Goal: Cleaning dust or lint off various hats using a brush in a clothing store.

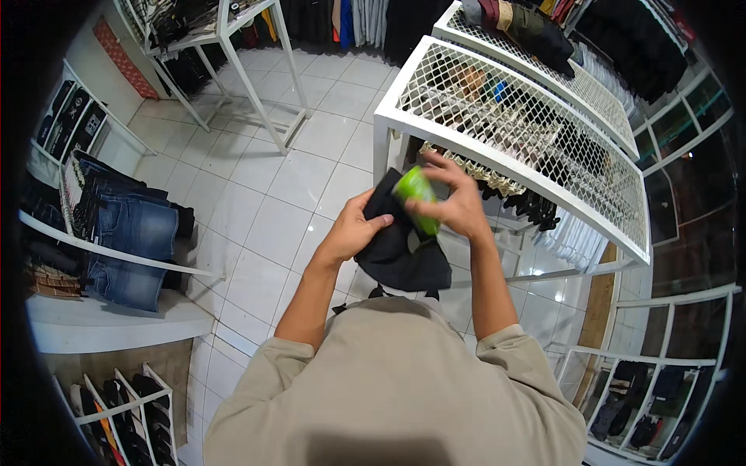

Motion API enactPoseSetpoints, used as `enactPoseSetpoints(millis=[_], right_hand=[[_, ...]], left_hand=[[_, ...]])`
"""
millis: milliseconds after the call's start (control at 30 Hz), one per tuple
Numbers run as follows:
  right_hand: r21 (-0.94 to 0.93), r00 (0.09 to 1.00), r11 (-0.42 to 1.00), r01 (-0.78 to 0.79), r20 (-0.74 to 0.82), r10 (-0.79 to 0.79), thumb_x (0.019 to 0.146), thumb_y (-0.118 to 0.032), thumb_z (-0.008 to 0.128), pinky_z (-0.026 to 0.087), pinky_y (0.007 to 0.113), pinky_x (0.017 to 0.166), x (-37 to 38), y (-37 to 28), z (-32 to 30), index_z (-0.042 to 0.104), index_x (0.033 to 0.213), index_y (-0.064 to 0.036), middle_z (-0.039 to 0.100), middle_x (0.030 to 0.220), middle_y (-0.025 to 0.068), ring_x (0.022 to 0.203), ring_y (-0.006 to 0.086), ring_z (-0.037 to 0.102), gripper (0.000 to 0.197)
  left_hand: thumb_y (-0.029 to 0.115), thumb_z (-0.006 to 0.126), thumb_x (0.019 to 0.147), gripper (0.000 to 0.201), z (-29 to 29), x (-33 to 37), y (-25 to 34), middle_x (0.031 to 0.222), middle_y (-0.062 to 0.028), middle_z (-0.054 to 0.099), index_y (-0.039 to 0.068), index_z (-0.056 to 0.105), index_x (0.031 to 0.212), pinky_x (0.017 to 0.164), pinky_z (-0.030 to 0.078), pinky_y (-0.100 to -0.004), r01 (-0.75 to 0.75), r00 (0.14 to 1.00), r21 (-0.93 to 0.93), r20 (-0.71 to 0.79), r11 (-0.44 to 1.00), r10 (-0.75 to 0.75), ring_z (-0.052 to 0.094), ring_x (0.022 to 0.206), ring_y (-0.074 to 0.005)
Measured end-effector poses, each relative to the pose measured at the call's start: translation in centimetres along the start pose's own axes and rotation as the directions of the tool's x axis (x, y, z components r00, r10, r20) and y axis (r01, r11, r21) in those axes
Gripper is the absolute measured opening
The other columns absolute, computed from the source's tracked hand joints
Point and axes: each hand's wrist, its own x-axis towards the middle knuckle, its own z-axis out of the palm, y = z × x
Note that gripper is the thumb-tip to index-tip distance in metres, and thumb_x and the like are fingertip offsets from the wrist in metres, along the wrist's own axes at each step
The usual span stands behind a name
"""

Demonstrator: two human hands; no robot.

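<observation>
In front of my chest, my left hand (353,231) grips a black cloth item (386,260), its thumb pressed on top near the upper left edge. The cloth looks folded and hangs down over my feet; whether it is a cap or a garment I cannot tell. My right hand (460,203) has its fingers and thumb round a bright green, rounded object (417,190), blurred by motion, which lies over the right side of the cloth. Its exact kind cannot be made out.
A white mesh-topped rack (513,116) with hanging clothes stands close on the right. Denim shorts (128,241) hang on a rail at the left. A white metal-framed table (260,85) stands farther off. White shelves (645,373) hold dark goods at lower right. The floor (287,186) is white tile.
</observation>
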Motion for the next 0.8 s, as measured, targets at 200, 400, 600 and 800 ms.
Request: enactPoseSetpoints(millis=[200, 400, 600, 800], right_hand=[[0.331, 0.901, 0.873, -0.358, -0.123, 0.416, 0.079, -0.020, 0.087, 0.057, 0.030, 0.082, -2.2, 4.1, -2.0, 0.070, 0.121, 0.0061, 0.073, 0.116, 0.0138, 0.095, 0.0169, 0.071, 0.052], [0.825, 0.771, 0.242, -0.510, 0.313, 0.555, 0.087, -0.030, 0.075, 0.061, 0.033, 0.078, -4.8, 6.9, -1.7, 0.070, 0.115, 0.0014, 0.075, 0.103, 0.0109, 0.084, 0.0187, 0.073, 0.042], [0.668, 0.828, 0.505, -0.547, 0.341, 0.445, 0.089, -0.020, 0.075, 0.058, 0.026, 0.076, -3.0, 4.5, -3.0, 0.070, 0.118, 0.0021, 0.074, 0.099, 0.0072, 0.082, 0.0116, 0.071, 0.037], [0.552, 0.822, 0.609, -0.570, 0.380, 0.424, 0.085, -0.013, 0.078, 0.055, 0.023, 0.075, -1.2, 1.5, -3.6, 0.073, 0.115, 0.0031, 0.073, 0.097, 0.0046, 0.080, 0.0076, 0.066, 0.035]], left_hand=[[-0.007, 0.064, 0.093, 0.031, -0.8, -0.9, -2.7, 0.112, -0.0074, 0.072, -0.004, 0.065, 0.125, 0.092, 0.054, -0.0275, -0.157, 0.929, -0.195, -0.363, 0.968, 0.078, 0.068, 0.099, -0.0138], [-0.006, 0.068, 0.094, 0.024, -0.9, -1.4, -3.0, 0.109, -0.0029, 0.072, 0.001, 0.068, 0.117, 0.093, 0.052, -0.0268, -0.260, 0.937, -0.305, -0.308, 0.916, 0.164, 0.066, 0.101, -0.0113], [0.003, 0.079, 0.088, 0.034, -1.5, -2.9, 0.1, 0.106, -0.0020, 0.071, 0.002, 0.067, 0.120, 0.090, 0.052, -0.0269, -0.037, 0.999, 0.107, -0.031, 0.994, 0.040, 0.064, 0.098, -0.0098], [0.026, 0.067, 0.103, 0.031, -1.8, -2.1, -0.6, 0.104, 0.0009, 0.070, -0.003, 0.070, 0.113, 0.084, 0.048, -0.0234, -0.015, 1.000, 0.108, 0.028, 0.994, 0.012, 0.059, 0.093, -0.0056]])
